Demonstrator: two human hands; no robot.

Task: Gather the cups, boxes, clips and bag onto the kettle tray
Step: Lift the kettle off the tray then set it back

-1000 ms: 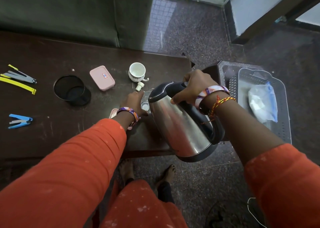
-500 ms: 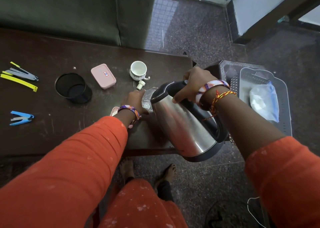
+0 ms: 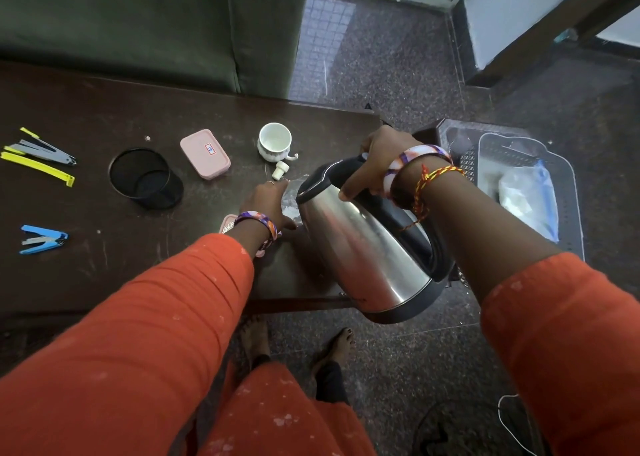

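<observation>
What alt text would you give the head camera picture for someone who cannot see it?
A person in orange sleeves tilts a steel kettle with the right hand toward a clear glass gripped by the left hand on a dark table. A white cup, pink box and clips lie nearby.

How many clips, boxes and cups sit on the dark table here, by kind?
Clips: 3, yellow and grey, long yellow, blue
Boxes: 2, pink box, a second pink one mostly hidden by the left hand
Cups: 2, white cup, black mesh cup
Total: 7
</observation>
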